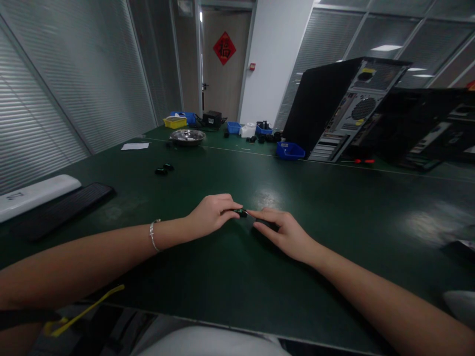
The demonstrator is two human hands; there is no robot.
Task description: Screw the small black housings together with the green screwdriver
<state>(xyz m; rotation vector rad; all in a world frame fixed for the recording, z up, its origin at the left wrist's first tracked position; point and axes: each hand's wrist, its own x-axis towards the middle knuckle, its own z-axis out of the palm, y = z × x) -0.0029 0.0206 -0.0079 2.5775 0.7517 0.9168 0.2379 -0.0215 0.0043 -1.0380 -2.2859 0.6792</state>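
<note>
My left hand pinches a small black part with a green circuit board between thumb and fingertips, just above the green table. From the other side my right hand comes close, its fingers closed round a dark slim tool. The tool's thin tip seems to meet the right edge of the small part, but its exact kind is too small to make out. Farther back on the left lie two small black pieces, apart from both hands.
A shiny metal bowl, a yellow bin and blue bins stand at the back. A tilted-looking computer tower rises at right. A black keyboard lies left beside a long white object. White paper lies behind.
</note>
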